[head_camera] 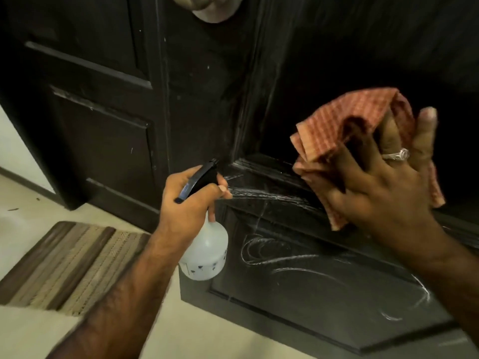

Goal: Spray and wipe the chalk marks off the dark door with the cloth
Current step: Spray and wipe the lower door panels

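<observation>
Fingers (220, 189) of my left hand (186, 203) are curled round the neck of the spray bottle (204, 255), with one finger drawn across the front of its black trigger head (201, 177), and I can see thin streaks of spray (259, 194) running rightward from the nozzle toward the door. That bottle is white and translucent, hanging below my fist, just in front of the lower door panel. My right hand (383, 187) is raised to the right, its fingers gripping a bunched red-and-white checked cloth (350, 120); a ring (396, 155) shows on one finger, and the tip of another finger sticks straight up past the fabric. I cannot tell whether the cloth touches the wood or sits slightly off it, as that side is blurred. On the dark door (298, 294) I see white chalk marks (285, 257): looping scribbles on the lower panel below the cloth, and more curved strokes toward the lower right. A second dark panelled door (103, 125) stands to the left, and a striped brown and beige mat (67, 263) lies on the pale floor (181, 332) beside it. A round metal knob (215, 9) shows at the top edge.
</observation>
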`<state>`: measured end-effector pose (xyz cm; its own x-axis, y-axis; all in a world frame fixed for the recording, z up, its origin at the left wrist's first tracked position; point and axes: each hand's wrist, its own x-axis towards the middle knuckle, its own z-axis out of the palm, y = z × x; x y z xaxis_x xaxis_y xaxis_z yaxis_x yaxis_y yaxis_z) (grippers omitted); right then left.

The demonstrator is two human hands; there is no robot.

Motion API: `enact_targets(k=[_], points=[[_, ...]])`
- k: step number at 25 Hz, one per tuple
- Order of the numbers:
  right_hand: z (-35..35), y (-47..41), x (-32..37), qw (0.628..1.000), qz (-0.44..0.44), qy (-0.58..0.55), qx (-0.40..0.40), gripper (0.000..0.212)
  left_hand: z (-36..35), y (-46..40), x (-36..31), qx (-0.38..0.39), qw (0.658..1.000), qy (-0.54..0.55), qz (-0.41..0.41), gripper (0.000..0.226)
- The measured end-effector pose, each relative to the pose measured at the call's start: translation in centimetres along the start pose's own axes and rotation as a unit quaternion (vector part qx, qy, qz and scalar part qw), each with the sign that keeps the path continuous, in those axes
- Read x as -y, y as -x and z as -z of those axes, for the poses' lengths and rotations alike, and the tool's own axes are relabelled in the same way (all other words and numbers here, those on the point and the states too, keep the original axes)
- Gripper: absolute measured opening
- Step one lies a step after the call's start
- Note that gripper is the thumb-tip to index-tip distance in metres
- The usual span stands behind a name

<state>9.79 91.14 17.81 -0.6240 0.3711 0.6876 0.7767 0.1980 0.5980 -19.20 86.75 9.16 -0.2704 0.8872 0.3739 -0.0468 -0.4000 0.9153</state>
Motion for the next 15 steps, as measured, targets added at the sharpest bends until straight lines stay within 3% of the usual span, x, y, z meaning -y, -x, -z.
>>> enact_targets(k=[5,8,11,13,15], points=[[-0.6,-6.6,6.9,0.999,0.006,-0.049,0.023,0.064,0.6,0.5,-0.7,-0.011,1.000,-0.025,0.002,0.012],[-0.3,-5.2,5.5,0.997,-0.001,-0.078,0.001,0.066,0.6,0.8,-0.5,-0.013,0.999,-0.039,0.009,0.013],[-0.6,0.9,1.7,0.997,-0.010,-0.064,-0.032,0.052,-0.8,0.9,0.0,-0.004,1.000,-0.017,0.026,0.019],[-2.2,6.2,-1.9,1.000,-0.004,-0.006,0.029,0.041,-1.8,0.8,-0.1,0.014,1.000,-0.006,0.024,0.018],[-2.8,8.1,-4.6,0.987,-0.079,-0.025,0.139,0.057,-2.3,0.4,-0.2,0.034,0.999,-0.008,0.021,0.015]])
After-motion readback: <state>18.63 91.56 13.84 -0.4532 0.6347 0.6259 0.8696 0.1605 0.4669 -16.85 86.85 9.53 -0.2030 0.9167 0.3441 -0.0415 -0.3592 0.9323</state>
